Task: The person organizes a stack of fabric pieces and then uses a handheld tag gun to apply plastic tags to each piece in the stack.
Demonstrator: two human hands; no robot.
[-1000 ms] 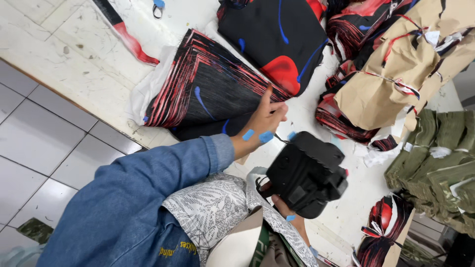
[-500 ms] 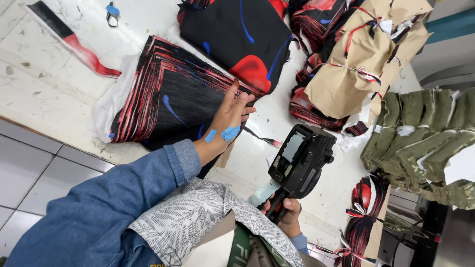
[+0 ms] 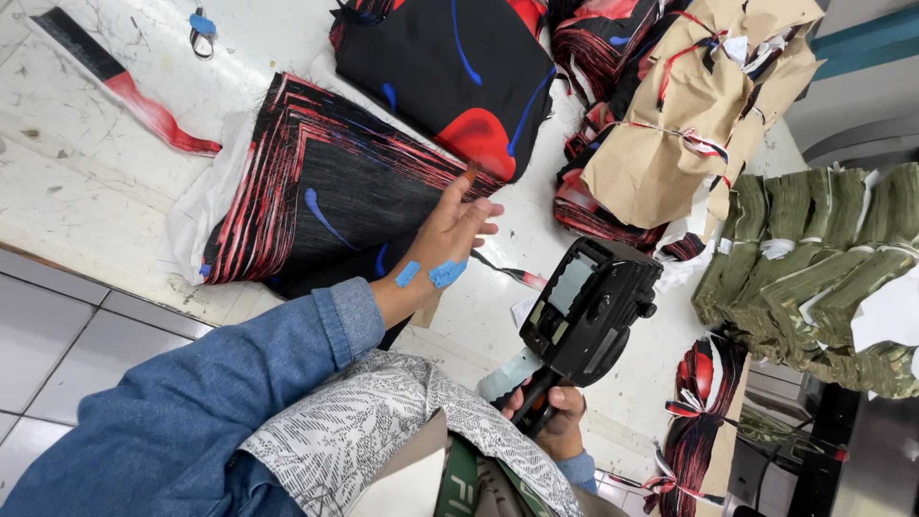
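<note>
- A bundle wrapped in brown paper (image 3: 670,144) and tied with red string sits far across the white table (image 3: 86,191).
- Olive-green fabric stacks (image 3: 814,268) are piled at the table's edge.
- A loose red-and-black strip (image 3: 124,86) lies apart, near a small blue-tagged clip (image 3: 201,29).

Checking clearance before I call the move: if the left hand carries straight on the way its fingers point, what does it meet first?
Probably the left hand meets the fanned black-and-red fabric stack, though its height above it is unclear.
</note>
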